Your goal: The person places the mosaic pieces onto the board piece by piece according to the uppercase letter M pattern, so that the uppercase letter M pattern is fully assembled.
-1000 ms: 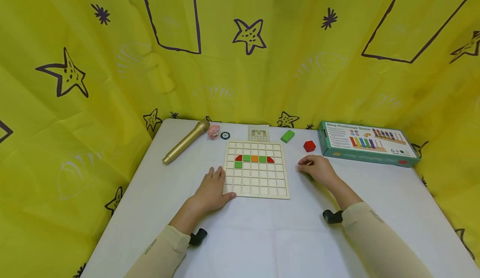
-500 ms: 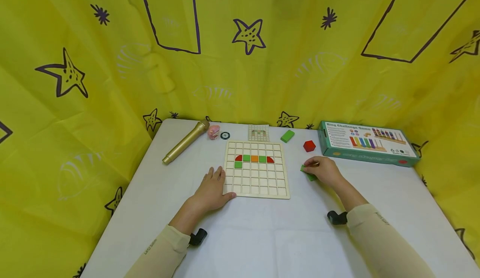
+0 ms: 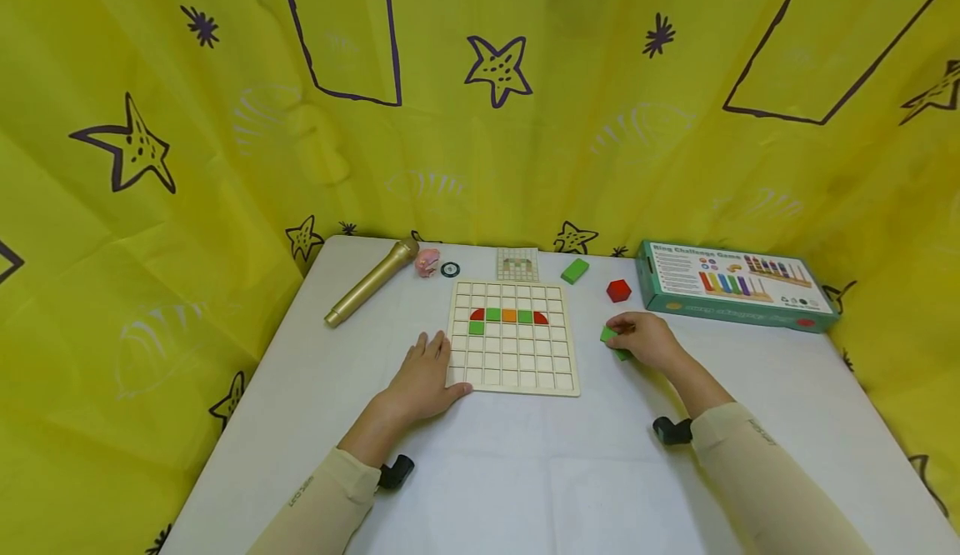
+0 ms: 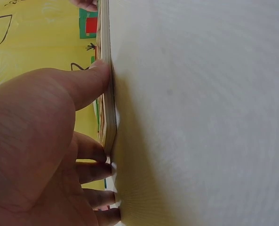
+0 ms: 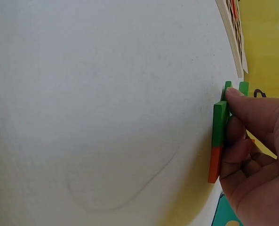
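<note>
A wooden grid board (image 3: 513, 361) holds red quarter-round, green and orange pieces in a row, with another green square (image 3: 476, 328) below the row's left end. My left hand (image 3: 423, 380) rests at the board's front left corner, fingers fairly straight and thumb along the front edge (image 4: 108, 103). Right of the board, my right hand (image 3: 648, 340) pinches a green tile (image 3: 607, 334) between thumb and fingers. Close by it in the right wrist view, another green tile (image 5: 219, 125) and an orange tile (image 5: 215, 165) lie end to end, partly behind the fingers in the head view.
Behind the board lie a pattern card (image 3: 517, 265), a stack of green pieces (image 3: 575, 272) and a red hexagonal piece (image 3: 618, 291). A game box (image 3: 738, 287) stands back right. A gold microphone (image 3: 371, 284), a pink object (image 3: 427, 262) and a dark ring (image 3: 450, 270) lie back left.
My right hand has shifted slightly right, and green tiles now show at its fingertips where none showed a second ago. The left hand and the board have stayed put.
</note>
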`<state>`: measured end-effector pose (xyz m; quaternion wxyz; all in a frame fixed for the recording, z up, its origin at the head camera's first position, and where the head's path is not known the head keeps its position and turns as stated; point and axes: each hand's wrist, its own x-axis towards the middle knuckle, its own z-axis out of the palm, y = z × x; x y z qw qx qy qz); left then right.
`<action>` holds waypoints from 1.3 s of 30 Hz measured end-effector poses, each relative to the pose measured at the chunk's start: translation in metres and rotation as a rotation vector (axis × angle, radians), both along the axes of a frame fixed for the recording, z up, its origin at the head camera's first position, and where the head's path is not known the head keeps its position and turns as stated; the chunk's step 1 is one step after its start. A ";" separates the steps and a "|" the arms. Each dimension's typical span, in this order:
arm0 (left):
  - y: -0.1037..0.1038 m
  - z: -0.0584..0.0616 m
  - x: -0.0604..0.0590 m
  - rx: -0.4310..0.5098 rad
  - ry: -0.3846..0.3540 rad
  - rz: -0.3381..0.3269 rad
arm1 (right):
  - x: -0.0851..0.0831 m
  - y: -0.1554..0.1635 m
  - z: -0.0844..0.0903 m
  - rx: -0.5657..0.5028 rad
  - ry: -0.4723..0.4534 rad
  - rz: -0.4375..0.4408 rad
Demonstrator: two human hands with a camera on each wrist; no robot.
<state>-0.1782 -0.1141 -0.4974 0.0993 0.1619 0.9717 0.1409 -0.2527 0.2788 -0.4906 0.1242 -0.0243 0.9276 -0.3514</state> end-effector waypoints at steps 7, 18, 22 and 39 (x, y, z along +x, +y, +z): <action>0.000 0.000 0.000 -0.001 -0.001 0.002 | -0.001 -0.003 0.003 0.016 -0.022 0.008; -0.001 0.000 0.000 0.003 -0.005 0.004 | -0.004 -0.003 0.006 -0.002 -0.014 0.023; 0.000 0.001 0.000 0.004 -0.006 0.006 | -0.007 -0.004 0.006 -0.021 -0.025 0.037; 0.000 0.000 0.001 -0.010 -0.012 0.013 | -0.017 -0.028 0.011 -0.029 -0.005 0.081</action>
